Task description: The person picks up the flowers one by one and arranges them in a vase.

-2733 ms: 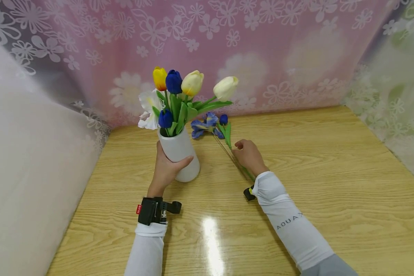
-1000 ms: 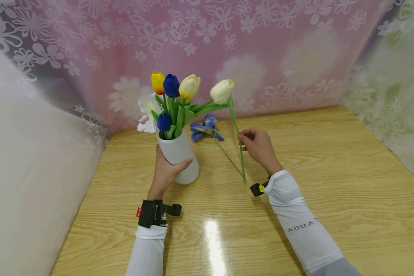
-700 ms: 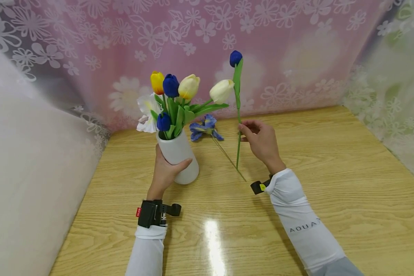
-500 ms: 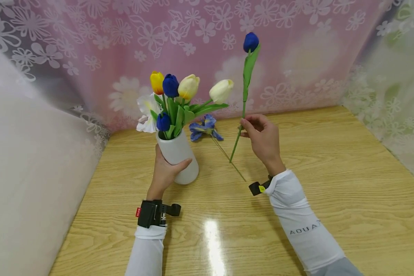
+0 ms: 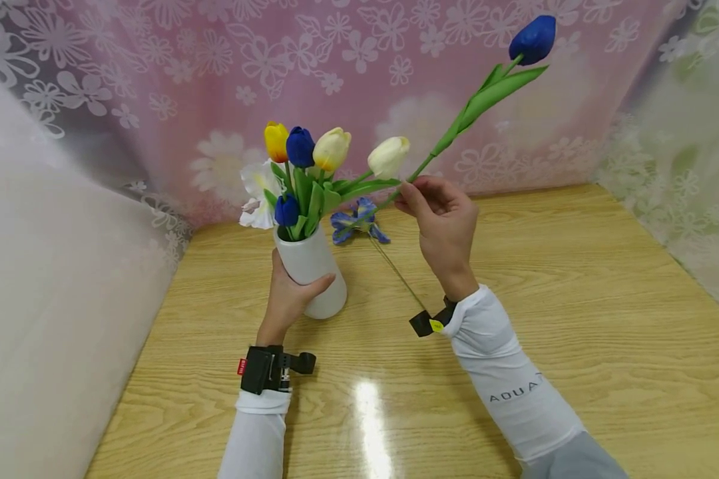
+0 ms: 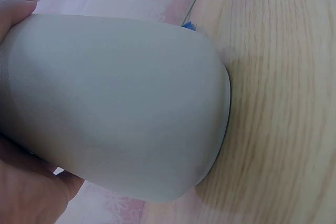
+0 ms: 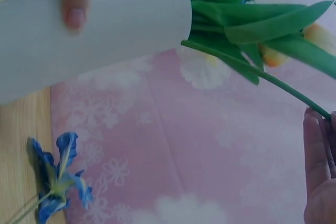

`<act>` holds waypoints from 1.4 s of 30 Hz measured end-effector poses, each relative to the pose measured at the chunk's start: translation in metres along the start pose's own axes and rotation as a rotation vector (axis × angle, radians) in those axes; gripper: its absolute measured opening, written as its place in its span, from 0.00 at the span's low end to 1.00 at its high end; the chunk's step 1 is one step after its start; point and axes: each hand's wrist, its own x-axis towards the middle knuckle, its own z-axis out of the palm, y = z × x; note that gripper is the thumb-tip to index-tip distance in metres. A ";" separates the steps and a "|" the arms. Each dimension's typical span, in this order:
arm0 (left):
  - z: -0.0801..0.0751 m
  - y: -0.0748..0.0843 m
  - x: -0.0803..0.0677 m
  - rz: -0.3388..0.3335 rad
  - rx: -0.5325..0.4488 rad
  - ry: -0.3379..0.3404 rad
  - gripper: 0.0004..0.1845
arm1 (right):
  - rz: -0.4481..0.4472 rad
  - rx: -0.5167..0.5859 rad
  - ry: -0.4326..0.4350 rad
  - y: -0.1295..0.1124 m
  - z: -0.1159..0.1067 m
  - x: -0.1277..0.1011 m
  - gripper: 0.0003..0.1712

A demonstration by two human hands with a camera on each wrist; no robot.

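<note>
Lifted off the table (image 5: pixel 575 279) and tilted, the blue tulip (image 5: pixel 532 38), pinched in the right hand (image 5: pixel 446 223), nears the vase (image 5: pixel 311 269) that the left hand (image 5: pixel 287 299) grips; its stem end must next be steered into the mouth.

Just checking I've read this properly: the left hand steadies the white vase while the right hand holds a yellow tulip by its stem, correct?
Not quite: the tulip in the right hand is blue, as the head view shows. The left hand does steady the white vase.

vase (image 5: pixel 311 269) white | held tulip (image 5: pixel 533 38) blue | curtain (image 5: pixel 431 86) pink, floral | table (image 5: pixel 575 279) light woodgrain
</note>
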 end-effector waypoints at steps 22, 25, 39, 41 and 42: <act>-0.001 -0.008 0.003 -0.003 -0.013 -0.001 0.47 | -0.073 -0.103 -0.110 -0.015 0.038 0.005 0.09; -0.002 -0.016 0.005 0.001 0.003 0.003 0.48 | -0.061 -0.113 -0.120 -0.016 0.042 0.004 0.09; 0.000 -0.001 0.000 -0.015 0.036 0.012 0.47 | 0.027 -0.160 -0.166 -0.004 0.054 -0.003 0.06; 0.001 0.002 0.000 -0.014 0.045 0.013 0.47 | 0.042 -0.204 -0.189 0.003 0.054 -0.005 0.06; 0.001 0.002 0.000 -0.013 0.047 0.013 0.47 | 0.058 -0.238 -0.197 0.006 0.054 -0.006 0.07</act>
